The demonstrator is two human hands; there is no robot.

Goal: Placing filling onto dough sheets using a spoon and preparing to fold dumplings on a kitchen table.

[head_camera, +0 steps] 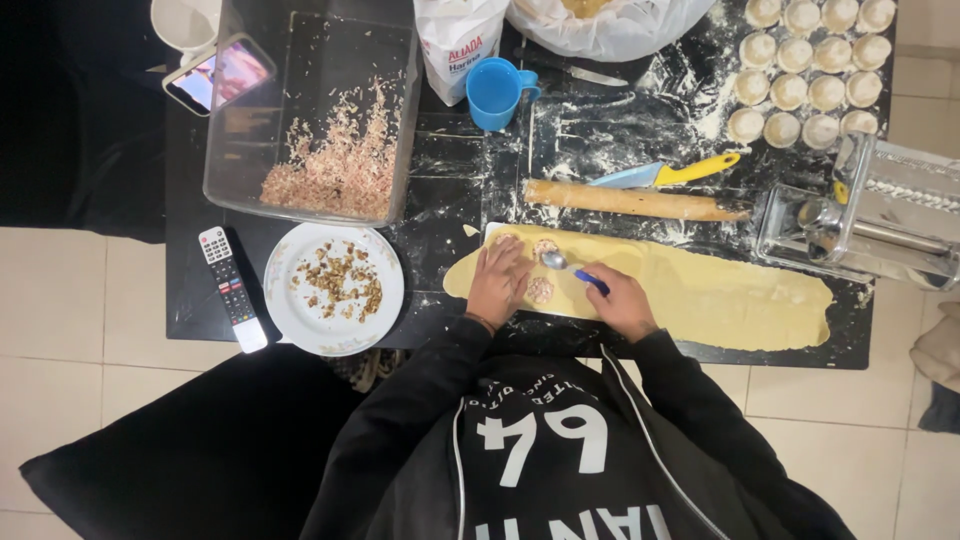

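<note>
Floury black table point(480, 200): right hand point(620, 300) grips spoon point(570, 268); left hand point(497, 280) open on dough sheet point(700, 290).

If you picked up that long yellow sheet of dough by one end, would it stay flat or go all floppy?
Probably floppy: the dough sheet looks thin and lies limp, with its edges following the table. It may also stretch or tear, since it is long and carries filling lumps near the left hand. The scattered flour suggests it can be sticky.
</note>
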